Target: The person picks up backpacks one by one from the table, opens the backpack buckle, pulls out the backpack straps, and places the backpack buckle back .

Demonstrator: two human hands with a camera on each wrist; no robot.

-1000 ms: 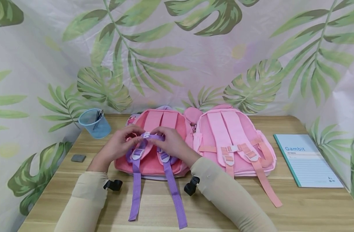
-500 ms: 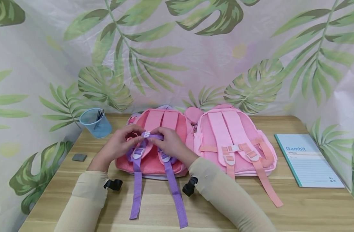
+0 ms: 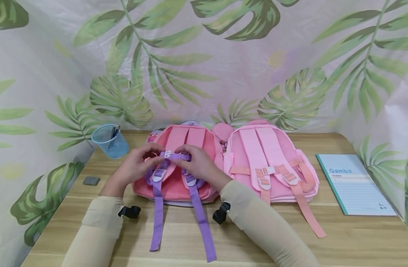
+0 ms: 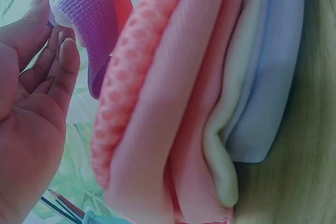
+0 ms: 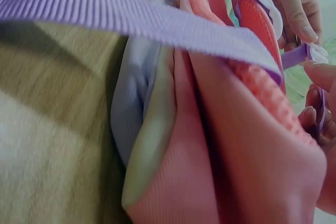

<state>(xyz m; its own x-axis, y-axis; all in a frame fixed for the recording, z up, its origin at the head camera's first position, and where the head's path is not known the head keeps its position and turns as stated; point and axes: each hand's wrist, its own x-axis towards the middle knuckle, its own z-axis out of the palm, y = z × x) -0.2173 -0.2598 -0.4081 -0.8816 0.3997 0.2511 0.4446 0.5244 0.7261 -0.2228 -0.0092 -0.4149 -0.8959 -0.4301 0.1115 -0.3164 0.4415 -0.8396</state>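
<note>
In the head view, my left hand (image 3: 137, 167) and right hand (image 3: 198, 167) meet over the coral-pink backpack (image 3: 184, 194), which lies with its shoulder straps up. Between their fingertips is a white plastic buckle (image 3: 168, 154) on a purple cross strap (image 3: 180, 157). Each hand pinches it from its own side, thumb against fingers. The right wrist view brings both thumbs close to the buckle (image 5: 317, 52). Two purple webbing tails (image 3: 201, 226) run down from white adjusters (image 3: 158, 175) onto the table. In the left wrist view the left hand (image 4: 31, 93) is raised beside the bag's edge.
A light pink backpack (image 3: 237, 185) with a fastened white buckle (image 3: 268, 170) lies to the right. Beyond it is a Gambit notebook (image 3: 354, 189). At the left stand a blue mesh pen cup (image 3: 112, 146) and a small grey eraser (image 3: 91, 181).
My hands stay at the same place over the backpack. The right hand has shifted slightly right since half a second ago, and the buckle tilts a little differently between the fingers.
</note>
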